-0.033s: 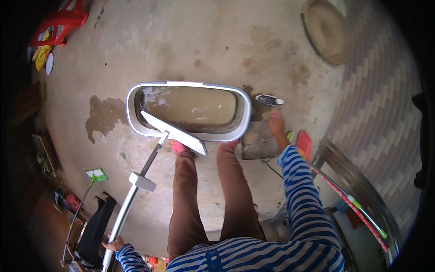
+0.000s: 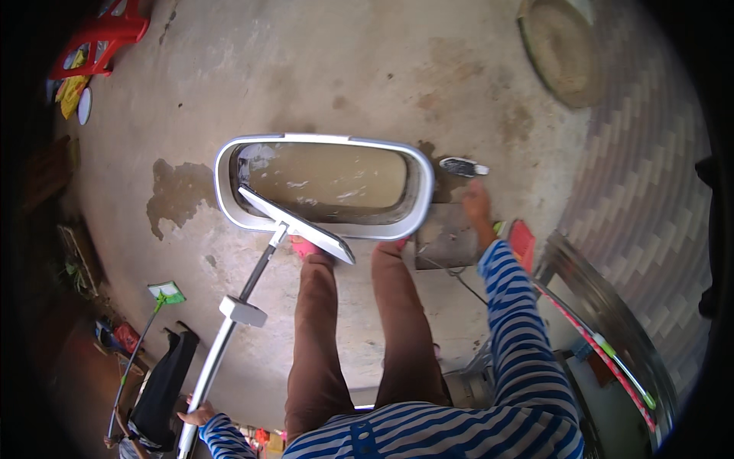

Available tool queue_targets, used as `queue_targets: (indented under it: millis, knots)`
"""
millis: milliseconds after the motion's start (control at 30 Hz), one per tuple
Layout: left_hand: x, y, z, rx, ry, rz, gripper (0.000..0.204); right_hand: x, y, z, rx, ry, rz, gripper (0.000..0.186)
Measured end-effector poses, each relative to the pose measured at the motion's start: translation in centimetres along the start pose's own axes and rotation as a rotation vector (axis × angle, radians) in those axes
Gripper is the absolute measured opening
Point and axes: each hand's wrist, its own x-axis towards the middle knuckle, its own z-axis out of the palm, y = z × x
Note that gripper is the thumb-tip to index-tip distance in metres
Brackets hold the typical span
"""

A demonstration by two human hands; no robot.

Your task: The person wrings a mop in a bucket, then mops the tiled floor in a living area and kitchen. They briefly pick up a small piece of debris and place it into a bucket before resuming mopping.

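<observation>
My left hand [image 2: 200,415] is closed round the silver pole of a flat mop [image 2: 246,287] at the lower left. The mop's white head lies slanted across the near-left rim of a long grey-white bucket [image 2: 425,203], one end inside and the other outside. Murky brownish water [image 2: 336,174] with some foam stands in the bucket. My right hand [image 2: 477,205] is held out to the right of the bucket and appears empty; its fingers are too blurred to read. Just beyond it on the floor lies a small dark-and-white oblong thing [image 2: 463,167], its kind unclear.
My feet in pink footwear [image 2: 304,248] stand close behind the bucket. A square floor cover [image 2: 446,237] and a thin cable lie at right, beside a red dustpan [image 2: 522,243]. Another green mop [image 2: 166,292] stands left; a red plastic stool [image 2: 115,38] is far left, a round basin [image 2: 562,53] far right.
The bucket and my right hand appear slightly farther right in the picture. My left hand keeps its grip on the mop, whose head stays across the rim.
</observation>
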Motion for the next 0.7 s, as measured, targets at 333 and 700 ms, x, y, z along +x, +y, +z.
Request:
queue_targets:
  millis: [333,700]
  knots:
    - [5.2,-4.1,-5.3,0.310,0.164,0.152,0.045,11.7,2.0,3.0,-0.404,-0.053,-0.200,0.079]
    - [8.3,-3.8,-8.0,1.288,0.035,0.314,0.041,8.9,2.4,7.7,0.143,-0.264,0.265,0.041]
